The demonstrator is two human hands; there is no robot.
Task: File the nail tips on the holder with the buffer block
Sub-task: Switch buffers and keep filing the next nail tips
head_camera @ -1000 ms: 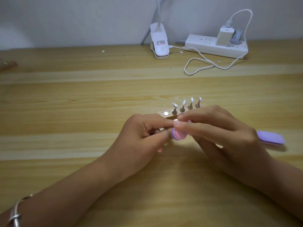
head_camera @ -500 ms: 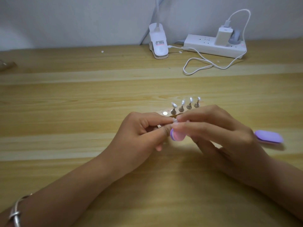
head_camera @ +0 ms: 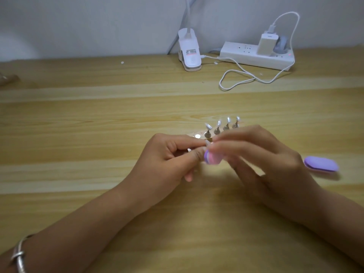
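Head view: holder [head_camera: 199, 136] carries four nail tips [head_camera: 222, 123]; left hand [head_camera: 167, 156] pinches one tip [head_camera: 207, 142], right hand [head_camera: 262, 154] grips buffer block [head_camera: 212, 159] against it above the bench [head_camera: 98, 119].

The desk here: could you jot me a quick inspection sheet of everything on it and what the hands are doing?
Surface: wooden desk, a few white specks near the back.
Job's things: holder with four nail tips standing; one slot bare; pink-purple buffer against a tip between the hands.
Clutter: purple oval lying at right.
Grips: left hand pinches the tip; right hand holds the buffer.
Cables: white cable looped from charger in power strip.
Surroundings: clip lamp base, pale wall; bracelet on left wrist.
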